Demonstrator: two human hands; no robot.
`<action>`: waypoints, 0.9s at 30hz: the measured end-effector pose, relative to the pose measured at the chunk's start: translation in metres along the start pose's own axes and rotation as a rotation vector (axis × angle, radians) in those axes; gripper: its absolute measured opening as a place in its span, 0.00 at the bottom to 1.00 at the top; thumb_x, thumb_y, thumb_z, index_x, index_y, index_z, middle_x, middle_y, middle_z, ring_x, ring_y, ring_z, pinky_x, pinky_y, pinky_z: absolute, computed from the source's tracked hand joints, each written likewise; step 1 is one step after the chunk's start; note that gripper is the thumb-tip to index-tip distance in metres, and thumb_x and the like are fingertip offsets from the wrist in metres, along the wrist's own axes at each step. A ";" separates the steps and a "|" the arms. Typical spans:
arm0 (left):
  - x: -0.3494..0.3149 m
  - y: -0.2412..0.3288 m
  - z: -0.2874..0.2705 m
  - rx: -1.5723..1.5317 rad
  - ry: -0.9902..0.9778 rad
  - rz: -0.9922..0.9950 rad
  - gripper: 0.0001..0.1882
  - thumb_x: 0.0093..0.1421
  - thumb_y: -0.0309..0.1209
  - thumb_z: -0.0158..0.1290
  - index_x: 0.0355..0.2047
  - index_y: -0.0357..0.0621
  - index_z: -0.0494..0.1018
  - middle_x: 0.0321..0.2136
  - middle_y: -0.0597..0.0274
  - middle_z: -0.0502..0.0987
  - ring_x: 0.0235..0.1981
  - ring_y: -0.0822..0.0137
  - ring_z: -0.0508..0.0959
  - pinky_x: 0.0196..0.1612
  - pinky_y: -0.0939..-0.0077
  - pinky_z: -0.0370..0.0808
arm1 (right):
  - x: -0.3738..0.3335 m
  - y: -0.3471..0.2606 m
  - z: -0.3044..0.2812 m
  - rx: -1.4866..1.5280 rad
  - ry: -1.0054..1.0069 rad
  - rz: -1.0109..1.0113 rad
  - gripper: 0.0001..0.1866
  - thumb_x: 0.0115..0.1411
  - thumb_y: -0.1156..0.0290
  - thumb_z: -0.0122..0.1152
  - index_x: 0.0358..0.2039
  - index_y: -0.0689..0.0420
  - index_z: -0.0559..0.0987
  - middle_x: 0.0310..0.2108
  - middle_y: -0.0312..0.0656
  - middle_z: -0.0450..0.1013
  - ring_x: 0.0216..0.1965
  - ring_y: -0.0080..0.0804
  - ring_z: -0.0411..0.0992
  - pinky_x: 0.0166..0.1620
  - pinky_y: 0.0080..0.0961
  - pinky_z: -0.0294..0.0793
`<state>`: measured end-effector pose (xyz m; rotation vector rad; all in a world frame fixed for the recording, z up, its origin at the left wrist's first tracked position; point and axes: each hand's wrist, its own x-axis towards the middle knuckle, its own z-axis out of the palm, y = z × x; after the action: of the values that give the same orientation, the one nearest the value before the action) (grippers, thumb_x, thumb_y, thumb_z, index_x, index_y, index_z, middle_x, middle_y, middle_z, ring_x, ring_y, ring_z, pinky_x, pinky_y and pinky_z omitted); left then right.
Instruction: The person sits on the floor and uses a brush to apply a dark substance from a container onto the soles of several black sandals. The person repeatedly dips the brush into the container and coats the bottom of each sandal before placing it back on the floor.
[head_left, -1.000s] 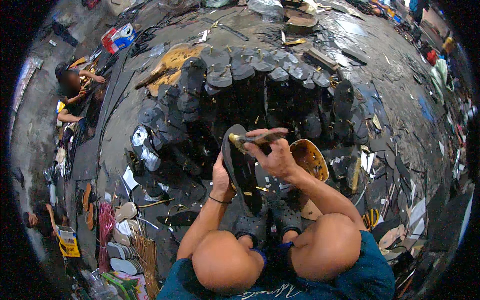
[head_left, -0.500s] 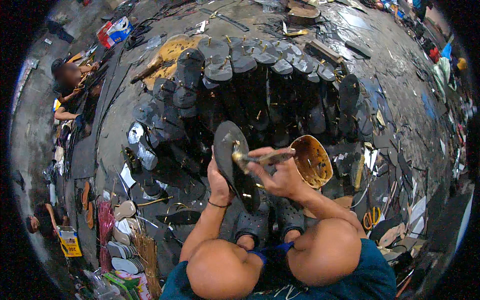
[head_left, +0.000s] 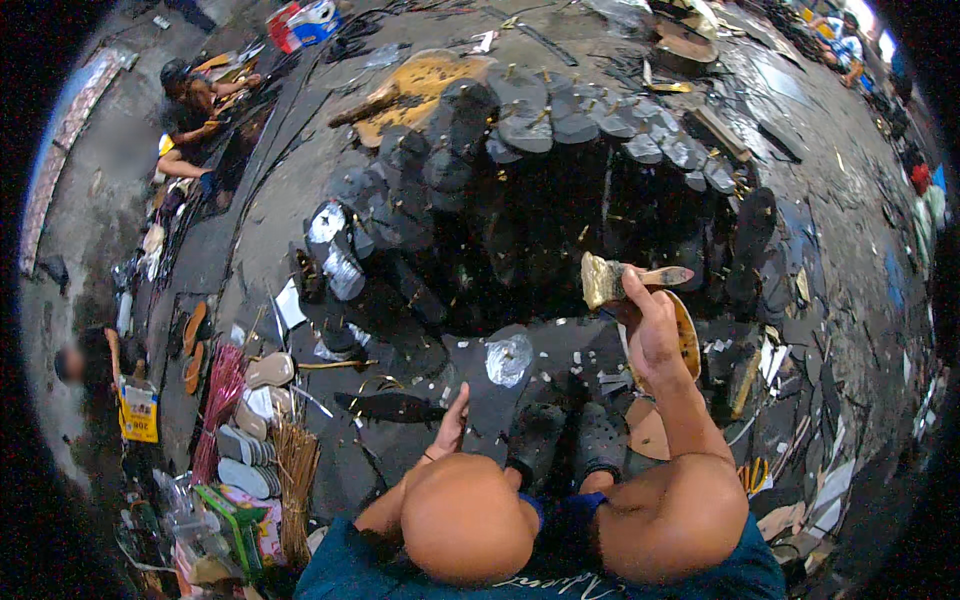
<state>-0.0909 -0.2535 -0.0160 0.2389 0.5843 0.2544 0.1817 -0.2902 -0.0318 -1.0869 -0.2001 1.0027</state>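
Observation:
My right hand (head_left: 652, 332) is closed round a flat paintbrush (head_left: 598, 283) with yellowish, glue-caked bristles pointing left. Just under that hand is a yellow-brown bowl (head_left: 689, 345) with dark spots, partly hidden by the hand. My left hand (head_left: 453, 422) is empty beside my left knee, its fingers stretched upward and seen edge-on. Beyond my hands, dark sandal soles (head_left: 524, 112) stand in a curved row, several with brass-coloured pegs in them. The shadowed middle of that curve is too dark to make out.
At my left lie bundles of pink strands (head_left: 216, 410) and brown sticks (head_left: 297, 480), pale soles (head_left: 270, 370) and orange sandals (head_left: 194, 330). Scissors with yellow handles (head_left: 752, 474) lie by my right knee. A person (head_left: 190, 110) sits at the far left. Scraps litter the floor.
The dark sole has left my left hand, which has dropped back toward my knee with its fingers straightened. My right hand has carried the brush rightward to the bowl. The view has shifted.

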 end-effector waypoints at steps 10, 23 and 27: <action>0.096 0.070 0.027 0.037 0.062 0.544 0.38 0.57 0.68 0.45 0.48 0.45 0.71 0.32 0.60 0.79 0.30 0.66 0.80 0.35 0.72 0.79 | 0.005 0.025 0.043 -1.067 -0.143 -0.758 0.10 0.57 0.69 0.66 0.36 0.60 0.79 0.33 0.44 0.78 0.37 0.31 0.76 0.44 0.26 0.73; 0.106 0.067 0.040 -0.053 -0.049 0.430 0.38 0.59 0.68 0.41 0.42 0.43 0.74 0.29 0.55 0.80 0.26 0.60 0.81 0.31 0.66 0.81 | -0.022 0.018 0.050 -0.837 -0.282 -0.683 0.12 0.59 0.62 0.64 0.36 0.57 0.81 0.34 0.45 0.80 0.38 0.38 0.79 0.44 0.33 0.75; 0.085 0.071 0.031 0.084 0.067 0.617 0.36 0.61 0.65 0.41 0.45 0.43 0.73 0.32 0.58 0.80 0.29 0.63 0.81 0.33 0.69 0.80 | 0.019 0.013 0.039 -0.616 -0.087 -0.465 0.12 0.58 0.63 0.65 0.37 0.58 0.81 0.32 0.45 0.80 0.36 0.32 0.79 0.42 0.30 0.76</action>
<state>-0.0167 -0.1656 -0.0141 0.4918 0.5768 0.8372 0.1626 -0.2490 -0.0287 -1.4608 -0.8341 0.5705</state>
